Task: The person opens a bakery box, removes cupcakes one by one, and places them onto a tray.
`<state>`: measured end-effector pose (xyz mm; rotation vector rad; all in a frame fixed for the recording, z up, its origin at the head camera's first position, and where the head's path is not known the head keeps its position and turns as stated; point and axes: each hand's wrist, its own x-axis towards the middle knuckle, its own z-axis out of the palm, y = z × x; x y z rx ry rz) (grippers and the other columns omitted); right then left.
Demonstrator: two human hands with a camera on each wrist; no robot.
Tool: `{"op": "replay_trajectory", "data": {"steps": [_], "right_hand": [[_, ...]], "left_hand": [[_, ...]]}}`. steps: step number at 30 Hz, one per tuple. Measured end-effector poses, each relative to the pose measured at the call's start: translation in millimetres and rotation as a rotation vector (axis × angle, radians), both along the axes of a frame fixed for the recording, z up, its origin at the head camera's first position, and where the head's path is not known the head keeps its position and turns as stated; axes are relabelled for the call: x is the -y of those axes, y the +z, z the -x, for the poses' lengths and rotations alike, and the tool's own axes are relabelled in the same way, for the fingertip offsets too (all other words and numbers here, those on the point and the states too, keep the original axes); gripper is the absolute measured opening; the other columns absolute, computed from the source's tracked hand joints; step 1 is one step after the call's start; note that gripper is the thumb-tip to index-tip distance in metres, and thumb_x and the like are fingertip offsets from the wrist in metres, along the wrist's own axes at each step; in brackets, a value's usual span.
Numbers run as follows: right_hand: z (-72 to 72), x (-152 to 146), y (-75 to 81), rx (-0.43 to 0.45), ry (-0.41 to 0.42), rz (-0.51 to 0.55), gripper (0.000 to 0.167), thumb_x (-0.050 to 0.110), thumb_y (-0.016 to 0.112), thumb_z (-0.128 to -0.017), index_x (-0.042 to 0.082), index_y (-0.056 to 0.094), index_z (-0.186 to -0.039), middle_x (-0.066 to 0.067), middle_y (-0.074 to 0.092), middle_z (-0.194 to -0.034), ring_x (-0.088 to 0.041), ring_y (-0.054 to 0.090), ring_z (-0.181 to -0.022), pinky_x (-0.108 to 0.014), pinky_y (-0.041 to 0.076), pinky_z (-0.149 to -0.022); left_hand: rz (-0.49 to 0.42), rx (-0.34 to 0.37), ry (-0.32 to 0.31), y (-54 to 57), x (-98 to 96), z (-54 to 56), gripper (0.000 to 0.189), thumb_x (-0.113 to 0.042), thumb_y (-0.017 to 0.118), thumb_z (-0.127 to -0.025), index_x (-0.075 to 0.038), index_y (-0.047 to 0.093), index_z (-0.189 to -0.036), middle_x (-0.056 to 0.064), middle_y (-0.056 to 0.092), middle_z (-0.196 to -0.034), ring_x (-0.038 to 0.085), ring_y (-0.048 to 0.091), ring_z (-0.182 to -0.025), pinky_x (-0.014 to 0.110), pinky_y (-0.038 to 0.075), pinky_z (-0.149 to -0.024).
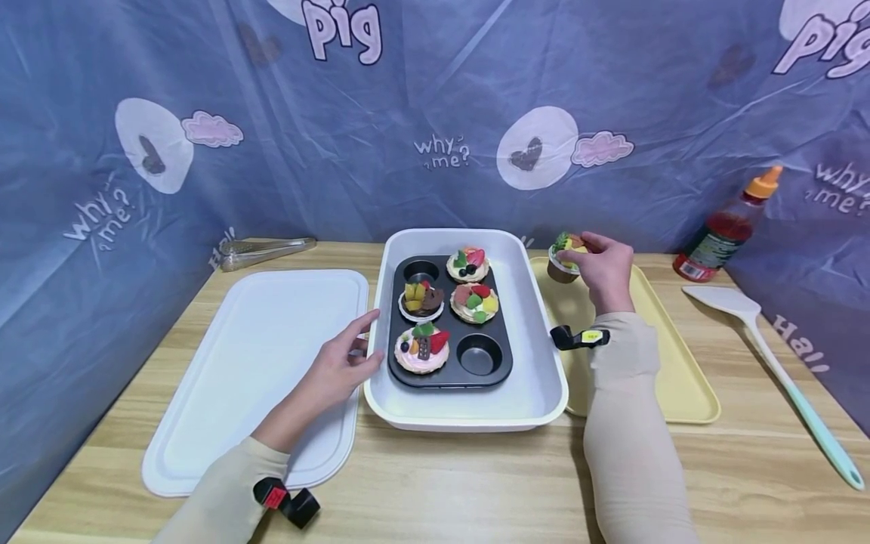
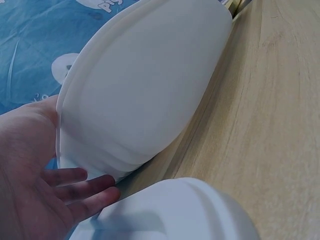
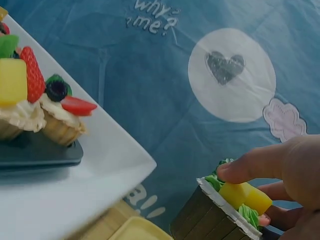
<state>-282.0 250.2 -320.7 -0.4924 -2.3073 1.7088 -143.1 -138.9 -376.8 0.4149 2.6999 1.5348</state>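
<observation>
The right hand (image 1: pixel 605 264) pinches one small brown pleated cupcake (image 1: pixel 563 266), topped with yellow fruit chunks and green leaves, thumb and fingers clamped on its upper part. The cupcake is at the far end of the one pale yellow rectangular tray (image 1: pixel 680 393), just right of one deep white rectangular basin (image 1: pixel 469 408); whether its base touches the tray cannot be told. Its long axis runs from base to topping: nearly upright, topping up, in the head view, and slanted in the right wrist view, base to the lower left. The left hand (image 1: pixel 340 370), fingers apart and loose, touches the basin's left rim. Inside lies one black six-well muffin pan (image 1: pixel 448 375), its long axis running near to far, holding four desserts: three fluted fruit tarts (image 1: pixel 473 304) and one chocolate-topped cup (image 1: pixel 421 302). Around these on the wood-grain table (image 1: pixel 448 483) are one flat white tray (image 1: pixel 265 363), one pair of metal tongs (image 1: pixel 238 261), one red sauce bottle (image 1: pixel 720 238) and one white-and-teal spatula (image 1: pixel 727 300).
</observation>
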Motion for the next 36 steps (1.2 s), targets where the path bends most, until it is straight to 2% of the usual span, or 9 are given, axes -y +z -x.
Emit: {"op": "replay_trajectory", "data": {"steps": [5,10,18,26,30,36], "right_hand": [[1.8,-4,-7.0,0.014,0.018,-0.015,0.066,0.0,0.075,-0.084,-0.002,0.05,-0.145,-0.018,0.052,-0.149,-0.021,0.053,-0.132,-0.025,0.046,-0.108],[2.2,-6,-12.3,0.017,0.018,-0.031,0.066,0.0,0.077,-0.082,-0.003,0.052,-0.143,-0.018,0.055,-0.147,-0.021,0.054,-0.13,-0.022,0.048,-0.104],[2.1,-10,-16.7,0.051,0.092,-0.034,0.068,0.002,0.074,-0.087,-0.002,0.046,-0.148,-0.018,0.05,-0.151,-0.025,0.05,-0.137,-0.025,0.046,-0.108],[3.9,-11,-21.3,0.052,0.137,-0.016,0.068,0.0,0.072,-0.088,-0.004,0.043,-0.149,-0.02,0.05,-0.15,-0.021,0.055,-0.129,-0.011,0.049,-0.091],[3.6,-10,-22.8,0.067,0.144,-0.025,0.067,0.001,0.072,-0.089,-0.003,0.043,-0.149,-0.02,0.052,-0.149,-0.019,0.055,-0.126,-0.008,0.048,-0.086],[2.7,-11,-24.5,0.088,0.151,-0.059,0.067,0.003,0.072,-0.089,-0.002,0.043,-0.15,-0.019,0.05,-0.15,-0.025,0.049,-0.137,-0.019,0.047,-0.101]], "left_hand": [[0.003,0.004,0.001,0.8,0.0,-0.5,0.064,-0.009,0.064,-0.095,-0.007,0.039,-0.154,0.026,0.055,-0.139,0.028,0.066,-0.105,0.036,0.057,-0.09],[0.0,0.005,0.005,0.3,0.0,-0.2,0.065,-0.009,0.065,-0.095,-0.008,0.039,-0.154,0.026,0.055,-0.139,0.029,0.066,-0.106,0.037,0.057,-0.09],[-0.006,0.002,0.008,-0.6,-0.1,-0.3,0.065,-0.009,0.065,-0.094,-0.007,0.039,-0.154,0.026,0.055,-0.139,0.029,0.066,-0.106,0.035,0.057,-0.09],[-0.023,0.003,0.014,-1.6,0.1,0.0,0.065,-0.007,0.065,-0.094,-0.008,0.04,-0.154,0.026,0.055,-0.14,0.03,0.066,-0.105,0.033,0.057,-0.089],[-0.02,0.01,0.022,-1.4,-0.3,0.1,0.065,-0.007,0.065,-0.094,-0.009,0.04,-0.154,0.025,0.054,-0.14,0.03,0.066,-0.106,0.034,0.057,-0.09],[-0.014,0.016,0.032,-0.8,-1.8,-0.5,0.065,-0.008,0.064,-0.094,-0.009,0.04,-0.154,0.024,0.054,-0.14,0.029,0.066,-0.105,0.037,0.056,-0.091]]}}
